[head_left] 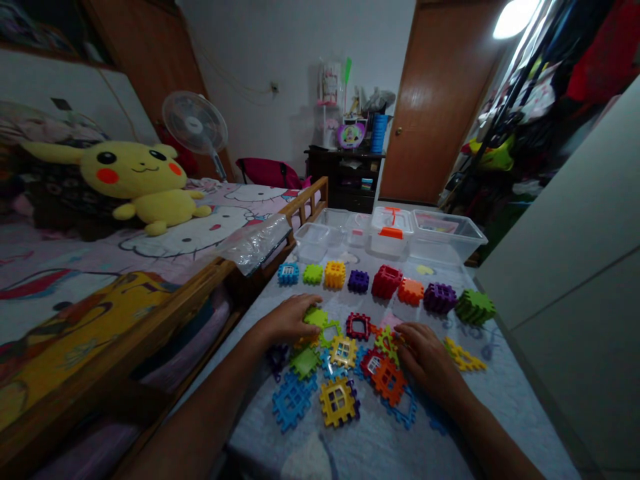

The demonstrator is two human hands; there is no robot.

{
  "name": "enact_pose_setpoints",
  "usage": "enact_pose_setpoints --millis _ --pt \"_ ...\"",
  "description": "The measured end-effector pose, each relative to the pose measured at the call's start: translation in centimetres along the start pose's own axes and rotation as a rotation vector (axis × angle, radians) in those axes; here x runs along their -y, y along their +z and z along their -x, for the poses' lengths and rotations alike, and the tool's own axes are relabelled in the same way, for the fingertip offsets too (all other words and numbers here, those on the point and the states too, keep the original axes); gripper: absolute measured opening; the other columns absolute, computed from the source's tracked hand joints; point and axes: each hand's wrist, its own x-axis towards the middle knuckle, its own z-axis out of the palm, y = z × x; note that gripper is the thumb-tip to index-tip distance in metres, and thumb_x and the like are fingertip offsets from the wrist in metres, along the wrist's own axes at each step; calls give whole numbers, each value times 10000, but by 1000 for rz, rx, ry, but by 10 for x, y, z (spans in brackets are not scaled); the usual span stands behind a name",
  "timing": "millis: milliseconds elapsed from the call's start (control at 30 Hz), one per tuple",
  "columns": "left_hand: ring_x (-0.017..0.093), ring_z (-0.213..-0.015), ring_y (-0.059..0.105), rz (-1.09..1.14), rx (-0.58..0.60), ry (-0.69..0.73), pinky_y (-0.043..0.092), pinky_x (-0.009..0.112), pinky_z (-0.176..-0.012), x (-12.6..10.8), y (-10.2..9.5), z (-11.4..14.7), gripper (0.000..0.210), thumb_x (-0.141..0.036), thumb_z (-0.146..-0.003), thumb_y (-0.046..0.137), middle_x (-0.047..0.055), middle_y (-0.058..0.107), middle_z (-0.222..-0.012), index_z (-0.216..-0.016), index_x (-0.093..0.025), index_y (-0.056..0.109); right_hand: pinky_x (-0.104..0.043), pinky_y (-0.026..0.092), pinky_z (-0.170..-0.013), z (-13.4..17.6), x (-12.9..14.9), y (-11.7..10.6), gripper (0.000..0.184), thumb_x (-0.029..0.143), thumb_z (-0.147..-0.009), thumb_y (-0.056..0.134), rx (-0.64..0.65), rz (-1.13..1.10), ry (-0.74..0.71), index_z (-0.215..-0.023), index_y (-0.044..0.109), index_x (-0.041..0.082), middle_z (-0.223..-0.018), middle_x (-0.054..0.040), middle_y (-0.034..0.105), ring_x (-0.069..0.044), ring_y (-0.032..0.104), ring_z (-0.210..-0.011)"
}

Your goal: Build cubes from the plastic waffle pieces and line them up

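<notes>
A loose heap of plastic interlocking building tiles lies before me on the cloth-covered table. My left hand (295,320) is at the heap's left side, its thumb and fingers around a lime green tile (316,316). My right hand (425,350) rests at the right side with fingers stretched out, fingertips touching a lime green openwork tile (386,343). Between the hands lie a dark red frame tile (358,326) and a yellow window tile (344,351). Nearer me are a blue window tile (294,400), another yellow window tile (339,402) and an orange window tile (389,381).
Behind the heap runs a row of sorted stacks, including a red stack (387,281) and a green stack (475,307). Clear plastic boxes (447,233) stand at the far end. A yellow triangular tile (465,355) lies right. A wooden bed rail (200,293) borders the left.
</notes>
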Motion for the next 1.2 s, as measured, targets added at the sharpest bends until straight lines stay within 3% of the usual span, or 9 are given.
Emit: enact_pose_setpoints --millis 233,500,733,933,1067,1200 --pt "219 -1055 613 10 -140 67 447 337 -964 -3 9 -22 489 -258 -783 618 94 660 -1149 -1257 -160 550 -413 517 -881 0 -5 0 267 211 -873 496 33 -5 10 -1094 643 185 -1082 -109 668 -248 618 -1008" --pt "298 -1259 484 -178 49 88 367 410 -1054 -13 10 -17 672 -358 -674 747 113 560 -1349 -1290 -194 532 -422 514 -882 1 -5 -1 240 240 -903 487 29 -9 2 -1083 637 188 -1087 -116 662 -251 610 -1017" --pt "296 -1208 530 -236 14 75 356 431 -1049 -14 8 -12 599 -317 -703 701 130 604 -1297 -1267 -175 555 -417 523 -857 0 -3 -2 245 211 -885 494 33 -12 5 -1081 639 193 -1064 -108 665 -247 614 -987" --pt "272 -1181 552 -144 -163 113 388 381 -1027 -14 11 -32 569 -370 -772 675 105 610 -1294 -1290 -181 533 -420 522 -863 0 -2 -2 236 231 -899 483 40 6 0 -1063 648 189 -1062 -112 668 -251 618 -989" --pt "268 -1245 509 -87 -127 125 368 378 -1060 -18 16 -39 538 -359 -823 635 136 564 -1358 -1306 -157 514 -420 524 -857 0 -2 -3 238 242 -903 480 27 5 0 -1056 654 188 -1054 -114 674 -250 623 -979" --pt "260 -1283 476 -39 -140 91 344 400 -1086 -4 10 -25 449 -324 -874 533 136 531 -1387 -1295 -170 518 -412 529 -847 0 -3 -3 245 240 -892 491 9 -5 -4 -1063 660 194 -1054 -110 678 -248 625 -976"
